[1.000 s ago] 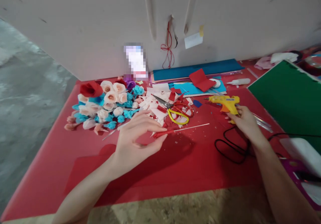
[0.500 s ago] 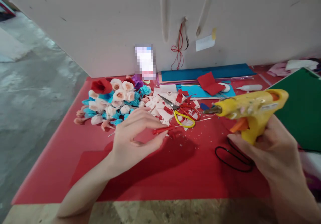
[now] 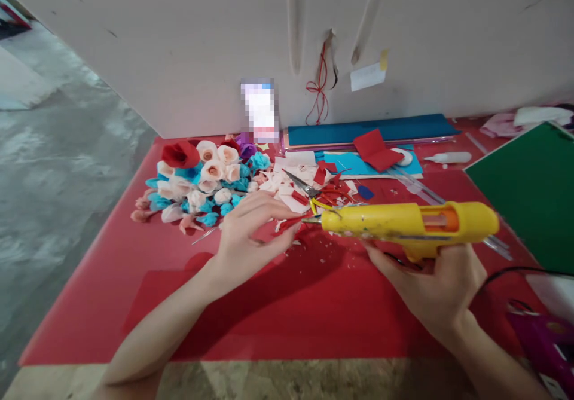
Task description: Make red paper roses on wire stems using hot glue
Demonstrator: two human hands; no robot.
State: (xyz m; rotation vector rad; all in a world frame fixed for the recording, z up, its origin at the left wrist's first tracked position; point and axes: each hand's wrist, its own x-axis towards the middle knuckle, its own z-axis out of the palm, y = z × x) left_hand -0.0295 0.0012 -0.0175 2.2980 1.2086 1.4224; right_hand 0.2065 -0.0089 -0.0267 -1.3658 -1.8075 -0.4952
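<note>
My left hand is closed in a pinch on a small red paper piece, its detail partly covered by the fingers. My right hand grips a yellow glue gun, held level with its nozzle pointing left. The nozzle tip is at the red paper piece, by my left fingertips; whether they touch I cannot tell. Just behind lie scissors with yellow and red handles, partly hidden by the gun, among white and red paper scraps.
Paper flowers in white, blue and red are heaped at the left. A phone leans on the wall. Farther back are blue sheets, a folded red paper and a white bottle. At right lies a green board.
My right hand has brought the glue gun left and down, turning it level, so its nozzle is now at the red paper piece. My left hand has shifted slightly right.
</note>
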